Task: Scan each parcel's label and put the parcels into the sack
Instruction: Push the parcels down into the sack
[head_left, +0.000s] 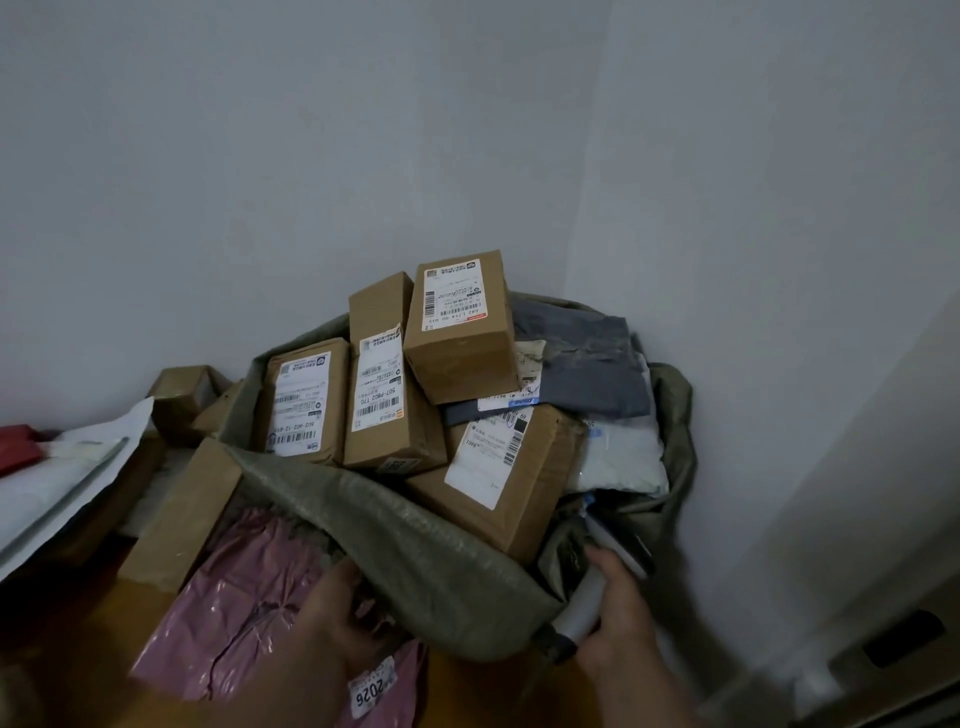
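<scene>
Parcels fill the olive-green woven sack (415, 551), which slumps open in the corner where the two pale walls (311, 156) meet. Four brown cardboard boxes sit on top of the load, each with a white printed label and barcodes facing up: a long one (306, 400) at the left, a second long one (392, 405) touching its right side, a squat one (460, 327) perched highest, and a larger one (498, 473) tilted toward me. Behind them lie a grey plastic mailer (587, 364) and a white one (623, 457) against the sack's right rim. My left hand (337, 618) has its fingers curled onto a crinkled pink mailer (244, 597) lying outside the sack, just under its folded front lip; whether they truly pinch it I cannot tell. A white sticker reading 2026 (371, 686) shows by my wrist. My right hand (618, 613) is clenched around the white handle of a scanner (597, 587), its dark head pointing up at the sack's rim. Further boxes (182, 395) and white packets (72, 467) lie to the left on the brown surface (104, 623).
</scene>
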